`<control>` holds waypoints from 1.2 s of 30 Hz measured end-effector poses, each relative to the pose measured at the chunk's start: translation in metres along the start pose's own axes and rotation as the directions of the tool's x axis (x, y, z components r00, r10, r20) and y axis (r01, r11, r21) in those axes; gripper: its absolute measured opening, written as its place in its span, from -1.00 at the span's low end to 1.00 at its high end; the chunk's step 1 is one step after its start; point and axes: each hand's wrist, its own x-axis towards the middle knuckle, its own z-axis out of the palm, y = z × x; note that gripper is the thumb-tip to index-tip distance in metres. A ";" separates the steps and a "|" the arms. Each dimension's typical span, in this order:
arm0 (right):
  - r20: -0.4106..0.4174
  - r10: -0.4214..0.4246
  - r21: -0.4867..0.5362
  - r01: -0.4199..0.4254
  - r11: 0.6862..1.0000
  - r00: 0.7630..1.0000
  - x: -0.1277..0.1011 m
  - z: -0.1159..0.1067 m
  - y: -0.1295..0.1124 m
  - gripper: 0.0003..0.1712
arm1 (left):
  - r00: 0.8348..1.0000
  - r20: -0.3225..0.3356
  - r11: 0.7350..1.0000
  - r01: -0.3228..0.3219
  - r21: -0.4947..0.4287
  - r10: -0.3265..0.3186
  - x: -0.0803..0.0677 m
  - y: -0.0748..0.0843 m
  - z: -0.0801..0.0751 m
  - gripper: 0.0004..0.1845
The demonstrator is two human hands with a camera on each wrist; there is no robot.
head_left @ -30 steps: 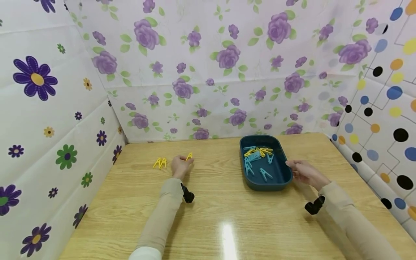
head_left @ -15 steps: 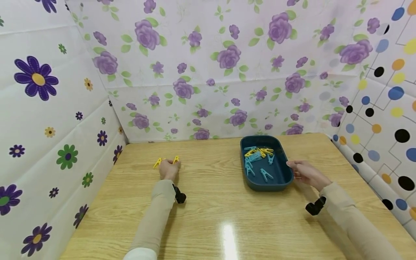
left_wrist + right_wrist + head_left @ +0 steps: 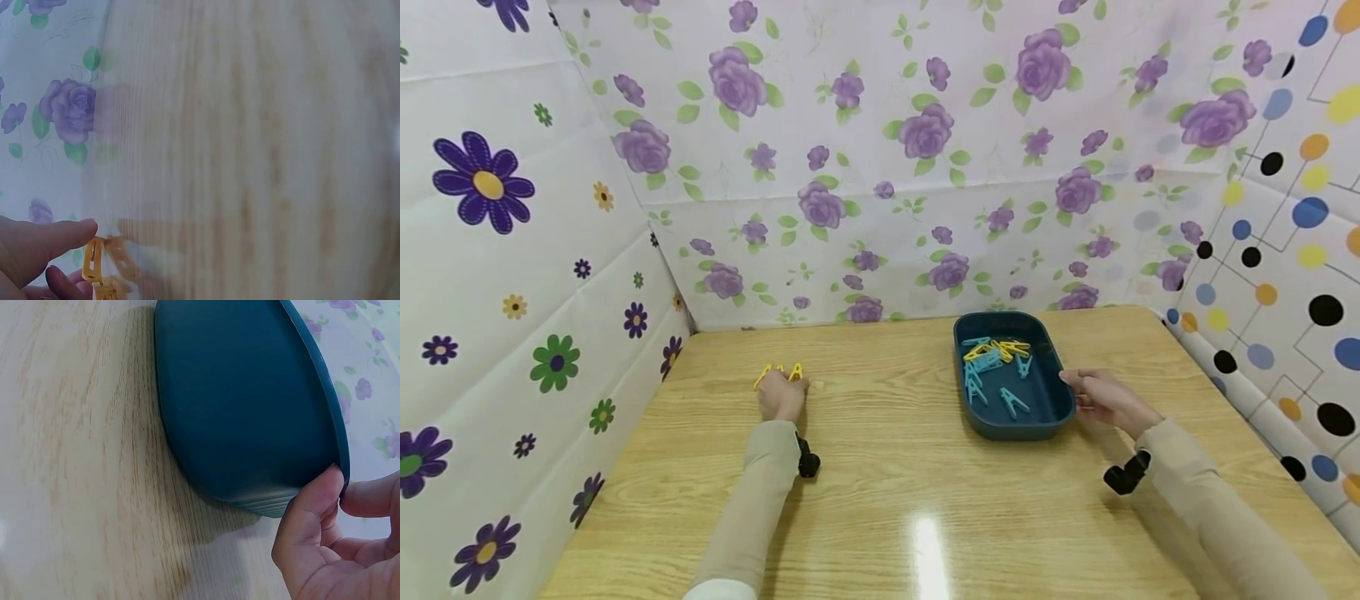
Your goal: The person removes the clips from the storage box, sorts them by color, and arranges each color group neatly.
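Note:
My left hand [image 3: 782, 396] is at the left side of the table and pinches a yellow clothespin [image 3: 796, 372]. The thumb [image 3: 72, 237] lies at the top of that clothespin in the left wrist view, with the fingers curled below. Just left of it stands another yellow clothespin [image 3: 763, 377], and a third is mostly hidden behind the hand. On the right, my right hand [image 3: 1108, 400] grips the rim of a dark blue plastic bin [image 3: 1015, 432], thumb on one side and fingers on the other. Several light blue clothespins [image 3: 1013, 402] and yellow clothespins [image 3: 1015, 348] lie inside it.
The wooden table [image 3: 880, 500] meets a rose-patterned cloth [image 3: 865, 208] along its back edge. A flower-print cloth [image 3: 512, 333] hangs at the left, a dotted one [image 3: 1292, 275] at the right. Each wrist carries a small black camera [image 3: 1126, 477].
My left hand has moved left with the yellow clothespin, bringing it beside the other yellow ones. The right hand and the bin have stayed put.

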 end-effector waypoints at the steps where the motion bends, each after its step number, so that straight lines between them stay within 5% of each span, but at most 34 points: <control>1: 0.002 -0.001 -0.003 0.001 1.000 1.000 0.000 0.000 0.000 -0.42 | 1.000 -0.002 1.000 -0.001 0.001 0.001 0.000 -0.001 0.000 -0.69; 15: -0.001 0.004 -0.045 -0.004 0.999 1.000 -0.001 0.001 0.000 -0.28 | 1.000 -0.005 1.000 -0.008 0.021 0.008 0.002 -0.004 -0.001 -0.71; 28: -0.001 0.015 -0.005 -0.015 1.000 1.000 0.000 -0.001 -0.004 -0.38 | 1.000 -0.016 1.000 0.002 0.003 -0.002 0.003 -0.002 -0.003 -0.71; 36: 0.001 0.018 0.002 -0.018 1.000 1.000 0.000 0.000 -0.001 -0.40 | 0.996 0.010 0.995 -0.087 -0.051 0.088 0.000 0.005 0.000 -0.68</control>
